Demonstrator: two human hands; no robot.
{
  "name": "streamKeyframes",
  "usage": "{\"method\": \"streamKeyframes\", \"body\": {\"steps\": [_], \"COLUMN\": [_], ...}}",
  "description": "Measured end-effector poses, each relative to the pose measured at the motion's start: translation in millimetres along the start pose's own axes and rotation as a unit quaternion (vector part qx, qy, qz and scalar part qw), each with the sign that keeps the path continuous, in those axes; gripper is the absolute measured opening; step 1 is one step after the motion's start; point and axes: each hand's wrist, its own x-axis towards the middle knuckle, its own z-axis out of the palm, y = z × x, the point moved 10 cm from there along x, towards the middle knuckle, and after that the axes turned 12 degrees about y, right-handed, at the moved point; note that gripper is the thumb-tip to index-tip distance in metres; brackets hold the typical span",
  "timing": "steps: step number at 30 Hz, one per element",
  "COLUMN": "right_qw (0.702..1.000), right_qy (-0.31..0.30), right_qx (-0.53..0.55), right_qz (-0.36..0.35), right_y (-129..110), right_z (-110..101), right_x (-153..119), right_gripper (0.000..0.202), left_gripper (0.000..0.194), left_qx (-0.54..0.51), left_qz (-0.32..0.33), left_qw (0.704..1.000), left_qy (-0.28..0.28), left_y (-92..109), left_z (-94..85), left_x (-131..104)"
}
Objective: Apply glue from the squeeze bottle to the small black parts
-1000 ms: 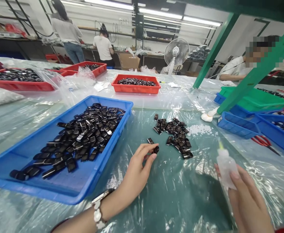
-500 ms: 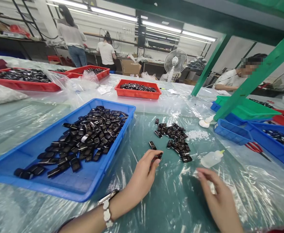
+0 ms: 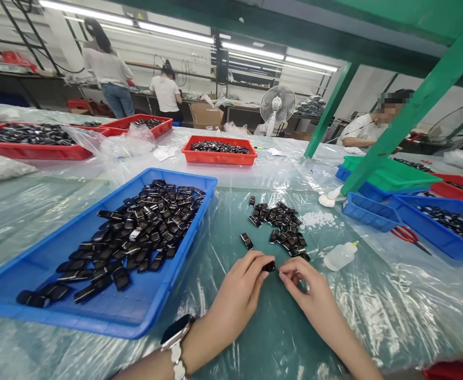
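Observation:
Between the thumb and fingers of my left hand [image 3: 242, 282] is a small black plastic part [image 3: 270, 266], held just above the table. My right hand [image 3: 305, 282] is close beside it on the right, thumb and fingertips pinched together; whatever they hold is too small to make out. A single black part [image 3: 246, 241] lies in front of my left hand. Beyond both hands is a loose pile of black parts [image 3: 285, 221], with small white pieces [image 3: 320, 219] scattered to its right. A squeeze bottle [image 3: 340, 256] with a yellowish tip lies right of the pile.
A large blue tray [image 3: 138, 328] of black parts stands at the left. Red trays [image 3: 219, 157] sit farther back. On the right are a green tray [image 3: 389, 177], blue bins [image 3: 369, 214], red-handled pliers [image 3: 407, 235] and a green post [image 3: 401, 119]. Several people work in the background.
My right hand has moved left and up to the part in my left hand, its fingers now pinched. My left hand has shifted slightly right with the part. The view has turned slightly.

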Motion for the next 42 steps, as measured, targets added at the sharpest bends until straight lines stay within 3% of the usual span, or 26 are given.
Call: {"method": "streamKeyframes", "body": {"steps": [5, 10, 19, 25, 35, 37, 39, 42], "right_qw": [0.981, 0.951, 0.915, 0.900, 0.862, 0.864, 0.889, 0.949], "right_qy": [0.003, -0.016, -0.041, -0.055, -0.085, -0.069, -0.033, 0.112], "right_qx": [0.147, 0.241, 0.324, 0.352, 0.420, 0.414, 0.384, 0.261], "right_qz": [0.125, 0.193, 0.238, 0.251, 0.272, 0.276, 0.247, 0.138], "right_y": [10.6, 8.4, 3.2, 2.6, -7.7, -11.1, -17.2, -25.8], "right_z": [-8.0, -0.3, 5.6, 13.5, 23.2, 23.4, 14.7, -33.2], "right_x": [-14.1, -23.4, -30.2, -33.4, -43.2, -47.3, -49.0, -44.5], "right_gripper": [0.027, 0.022, 0.019, 0.017, 0.017, 0.025, 0.035, 0.041], "left_gripper": [0.033, 0.031, 0.031, 0.028, 0.032, 0.035, 0.039, 0.046], "left_qx": [0.038, 0.093, 0.117, 0.133, 0.161, 0.178, 0.213, 0.323], "left_qz": [0.094, 0.199, 0.220, 0.275, 0.299, 0.317, 0.339, 0.285], "left_qw": [0.995, 0.976, 0.968, 0.950, 0.939, 0.930, 0.915, 0.895], "left_qy": [-0.008, 0.008, 0.016, 0.058, 0.051, 0.048, 0.050, 0.115], "left_y": [19.9, 46.6, 50.6, 68.4, 84.8, 93.5, 102.4, 96.0], "left_z": [1.7, -4.4, -6.0, -16.0, -21.1, -22.7, -29.2, -61.8], "left_x": [-3.9, -5.0, -8.7, -7.0, -13.4, -18.1, -22.2, -10.8]}}
